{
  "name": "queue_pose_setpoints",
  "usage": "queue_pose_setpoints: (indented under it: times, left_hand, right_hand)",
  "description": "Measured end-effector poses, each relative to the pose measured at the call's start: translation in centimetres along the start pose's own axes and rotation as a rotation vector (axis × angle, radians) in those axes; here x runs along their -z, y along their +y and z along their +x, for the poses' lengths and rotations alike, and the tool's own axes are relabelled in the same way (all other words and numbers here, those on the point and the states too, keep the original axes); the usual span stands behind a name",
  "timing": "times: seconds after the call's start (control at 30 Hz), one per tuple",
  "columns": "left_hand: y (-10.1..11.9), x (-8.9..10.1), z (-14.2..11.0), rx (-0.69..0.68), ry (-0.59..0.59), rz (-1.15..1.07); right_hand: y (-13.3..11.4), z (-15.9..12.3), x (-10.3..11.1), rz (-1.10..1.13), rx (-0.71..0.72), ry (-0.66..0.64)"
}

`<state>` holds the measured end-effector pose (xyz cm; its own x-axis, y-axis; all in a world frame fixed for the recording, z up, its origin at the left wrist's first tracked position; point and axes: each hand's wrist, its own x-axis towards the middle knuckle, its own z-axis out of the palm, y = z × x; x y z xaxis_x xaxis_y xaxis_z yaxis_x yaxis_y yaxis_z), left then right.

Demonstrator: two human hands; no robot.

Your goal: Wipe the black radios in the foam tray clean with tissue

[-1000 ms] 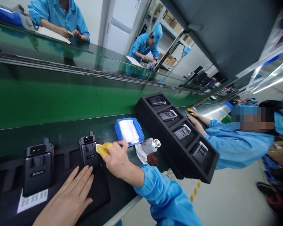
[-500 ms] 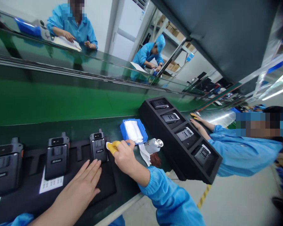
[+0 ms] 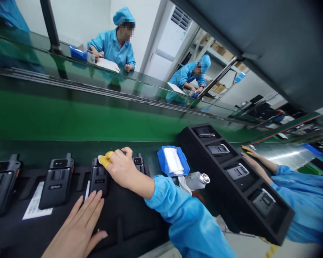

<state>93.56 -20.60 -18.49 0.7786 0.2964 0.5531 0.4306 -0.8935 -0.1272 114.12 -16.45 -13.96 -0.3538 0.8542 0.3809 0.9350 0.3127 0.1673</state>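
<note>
My right hand (image 3: 123, 166), with yellow finger cots, pinches a small white wipe (image 3: 100, 158) against the upper part of a black handheld radio (image 3: 99, 181). The radio lies back side up on a black foam mat (image 3: 134, 222), antenna end away from me. My left hand (image 3: 83, 224) lies flat with fingers spread, fingertips by the radio's lower end. To the left sit a second radio (image 3: 56, 182) and a third radio (image 3: 2, 186), cut off by the frame edge. Another radio (image 3: 138, 163) is partly hidden behind my right hand. White label sheets (image 3: 36, 206) stick out beneath.
Right of my hand stand a blue bin (image 3: 187, 163) of white wipes (image 3: 173, 160) and a metal can (image 3: 195, 180). A black foam tray (image 3: 212, 190) holds several radios. A co-worker's arm (image 3: 261, 168) is beyond it. Other people (image 3: 115, 44) work across the green line (image 3: 97, 122).
The view has swung left, so things appear further right. My right hand has moved from the rightmost radio on the mat to its left neighbour, and my left hand has moved left with it.
</note>
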Motion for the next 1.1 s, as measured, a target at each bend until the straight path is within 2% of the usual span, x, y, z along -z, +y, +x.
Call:
queue_pose_setpoints:
  times: [0.07, 0.13, 0.27, 0.33, 0.47, 0.57, 0.63, 0.77, 0.87, 0.93, 1.03, 1.1]
  left_hand:
    - [0.2, -0.6, -0.4, 0.002, 0.002, -0.006]
    - [0.6, -1.0, -0.7, 0.062, -0.004, -0.048]
    - [1.7, -1.4, -1.3, 0.25, -0.007, -0.15]
    - [2.0, -1.5, -1.5, 0.278, -0.021, -0.177]
    - [2.0, -1.7, -1.7, 0.28, -0.044, -0.214]
    - [2.0, -2.0, -1.9, 0.29, -0.046, -0.232]
    - [1.9, -2.1, -2.0, 0.283, -0.051, -0.235]
    - [1.9, -2.2, -2.3, 0.273, -0.07, -0.245]
    - [2.0, -2.3, -2.6, 0.262, -0.064, -0.253]
    - [1.8, -2.5, -2.7, 0.26, -0.054, -0.242]
    - [1.2, -2.9, -3.0, 0.174, -0.05, -0.18]
    - [0.7, -3.2, -3.0, 0.088, -0.048, -0.133]
  right_hand:
    - [-0.5, 0.8, -0.7, 0.017, 0.02, -0.033]
    - [-0.7, 1.0, -1.0, 0.029, 0.055, -0.061]
    - [0.1, -0.1, -1.0, 0.024, 0.14, -0.07]
    - [0.9, -1.0, -0.9, 0.009, 0.138, -0.04]
    - [1.8, -2.0, -0.9, -0.045, 0.075, 0.047]
    - [1.1, -1.5, -1.1, -0.062, 0.027, 0.084]
    - [0.2, -0.8, -1.3, -0.047, 0.047, 0.102]
    - [-0.7, -0.2, -1.8, -0.036, 0.069, 0.057]
    - [0.2, -1.1, -1.6, -0.049, 0.01, 0.011]
    - [1.1, -2.0, -1.2, -0.074, -0.059, 0.036]
    - [1.7, -2.3, -0.5, -0.125, -0.134, 0.119]
    - [1.1, -1.7, -0.4, -0.127, -0.083, 0.171]
